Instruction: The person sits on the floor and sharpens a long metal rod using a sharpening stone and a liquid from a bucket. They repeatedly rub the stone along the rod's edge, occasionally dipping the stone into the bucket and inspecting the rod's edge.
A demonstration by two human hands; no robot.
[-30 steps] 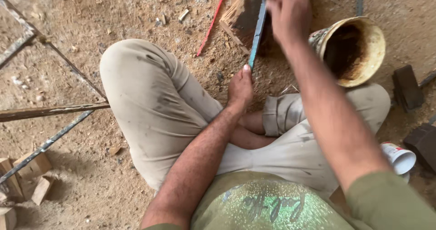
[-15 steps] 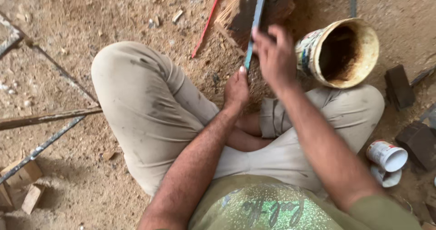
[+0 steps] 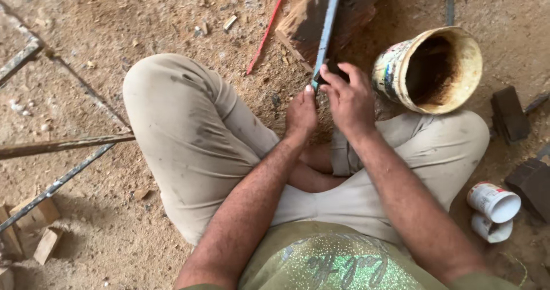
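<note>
A person sits cross-legged on a sandy, sawdust-strewn floor (image 3: 114, 38), and both hands meet at the near end of a long, flat grey metal strip (image 3: 327, 23) that runs from the hands toward twelve o'clock. The left hand (image 3: 301, 115) has its grip clamped around the strip's near end, thumb pointing up along the edge. The right hand (image 3: 349, 98) sits just beside it at three o'clock, its fingers (image 3: 335, 75) pressed together on a small dark piece held against the strip; what that piece is cannot be told. The strip's far part lies across a dark, worn wooden block (image 3: 338, 12) at twelve o'clock. A thin red rod (image 3: 269, 29) slants on the floor at eleven o'clock from the hands, near the block's left edge. At two o'clock a stained bucket (image 3: 429, 69) lies tipped on its side, its rusty mouth facing the camera, close to the right knee. Two small white cans (image 3: 492, 207) lie at four o'clock beside the right leg, with dark blocks (image 3: 518, 147) just past them toward the frame's edge. At nine o'clock, well apart from the hands, metal bars (image 3: 63, 147) cross the floor, and scraps of light wood (image 3: 40, 224) rest at eight o'clock.
</note>
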